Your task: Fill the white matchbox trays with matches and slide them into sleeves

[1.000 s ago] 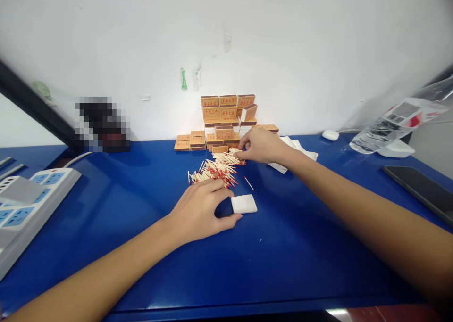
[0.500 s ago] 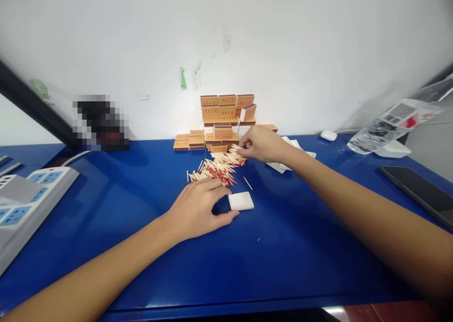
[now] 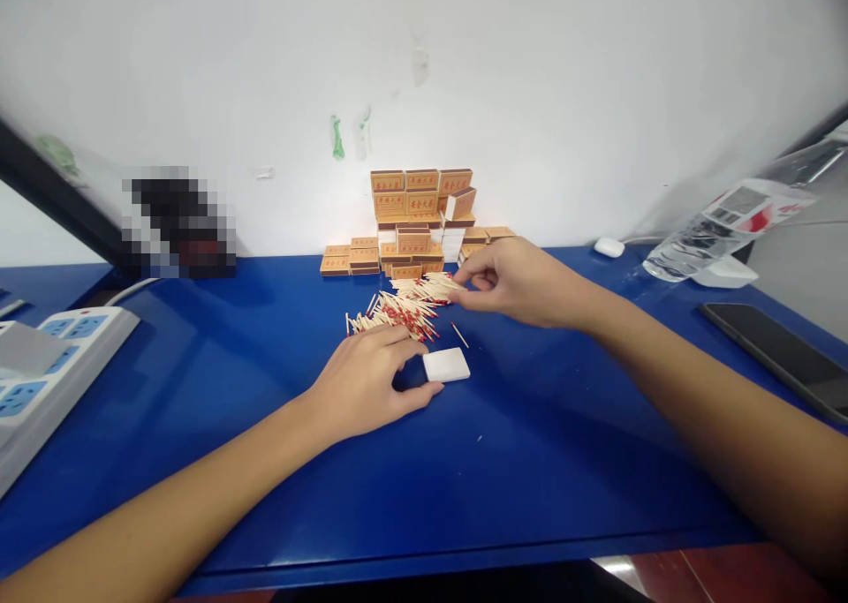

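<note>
My left hand point(image 3: 367, 378) rests on the blue table and grips a small white matchbox tray point(image 3: 448, 365) by its left end, thumb at the near side and fingertips at the far side. Just beyond it lies a loose pile of red-tipped matches point(image 3: 401, 313). At the pile's upper right end, my right hand point(image 3: 507, 281) has thumb and index finger closed around match ends; how many it grips is hidden. A single match point(image 3: 459, 335) lies apart, between the tray and the right hand.
Stacked orange matchboxes point(image 3: 422, 204) stand against the wall behind the pile, with lower stacks point(image 3: 351, 257) at their left. A power strip point(image 3: 66, 365) sits at far left. To the right are a white earbud case point(image 3: 609, 247), a tilted plastic bottle point(image 3: 722, 223) and a phone point(image 3: 775, 351).
My right hand has drawn slightly back and down at the match pile, its thumb and index a little wider apart. The left hand stays at the tray. The view has shifted slightly.
</note>
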Motion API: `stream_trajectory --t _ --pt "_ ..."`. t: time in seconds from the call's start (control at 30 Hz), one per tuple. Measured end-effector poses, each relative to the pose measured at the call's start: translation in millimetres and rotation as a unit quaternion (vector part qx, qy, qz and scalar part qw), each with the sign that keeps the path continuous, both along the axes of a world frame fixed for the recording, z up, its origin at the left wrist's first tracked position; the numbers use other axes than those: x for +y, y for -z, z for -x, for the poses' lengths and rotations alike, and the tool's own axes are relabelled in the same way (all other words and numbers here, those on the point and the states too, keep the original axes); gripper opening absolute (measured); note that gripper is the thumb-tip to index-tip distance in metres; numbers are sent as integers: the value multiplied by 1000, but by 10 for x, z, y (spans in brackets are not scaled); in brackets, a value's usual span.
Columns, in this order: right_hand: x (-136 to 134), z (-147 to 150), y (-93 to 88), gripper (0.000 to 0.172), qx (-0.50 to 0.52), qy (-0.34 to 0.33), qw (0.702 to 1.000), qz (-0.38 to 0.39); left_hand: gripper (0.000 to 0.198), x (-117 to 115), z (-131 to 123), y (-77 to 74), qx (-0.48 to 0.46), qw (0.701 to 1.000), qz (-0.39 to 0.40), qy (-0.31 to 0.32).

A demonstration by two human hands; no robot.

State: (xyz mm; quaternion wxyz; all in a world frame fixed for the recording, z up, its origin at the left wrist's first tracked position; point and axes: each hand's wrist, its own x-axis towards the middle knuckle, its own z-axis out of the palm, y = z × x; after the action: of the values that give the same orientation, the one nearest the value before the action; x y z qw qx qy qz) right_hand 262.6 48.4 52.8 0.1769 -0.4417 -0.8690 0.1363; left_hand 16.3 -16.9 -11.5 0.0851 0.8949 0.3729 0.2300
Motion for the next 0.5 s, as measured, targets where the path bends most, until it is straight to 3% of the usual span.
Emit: stream_trajectory --t 0.23,0.37,0.5 --pt "-438 53 135 27 25 -41 997 67 26 2 -2 -6 2 1000 -3 -4" --pt "-501 110 209 24 5 -43 993 109 25 3 1 -4 2 1000 -5 -2" --pt "-504 76 248 19 -12 -68 993 91 25 11 -3 3 -1 1000 -5 3"
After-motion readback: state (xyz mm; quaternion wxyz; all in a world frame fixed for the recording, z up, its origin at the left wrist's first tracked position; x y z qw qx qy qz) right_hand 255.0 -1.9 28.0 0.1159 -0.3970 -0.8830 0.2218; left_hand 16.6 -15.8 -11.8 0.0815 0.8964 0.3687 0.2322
